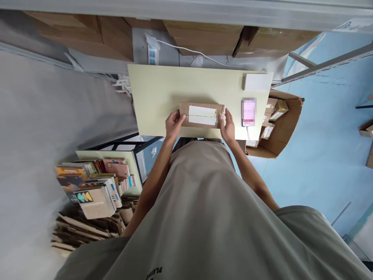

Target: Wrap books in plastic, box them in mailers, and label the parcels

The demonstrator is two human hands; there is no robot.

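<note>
A small brown cardboard box [201, 123] with a white label [203, 111] on its upper face is held over the near part of a pale yellow table [157, 85]. My left hand [174, 123] grips its left end, thumb on the top face. At the opposite end, my right hand [227, 125] closes on the box with the thumb in front and fingers behind. Clear tape glints near the right end. Whether the box touches the tabletop, I cannot tell.
A phone [248, 112] with a cable and a white box [256, 82] lie at the table's right. Beyond the right edge, a large open carton [287, 136] contains several parcels. Stacked books [99, 186] stand lower left. A power strip [152, 54] and cartons [204, 37] sit behind.
</note>
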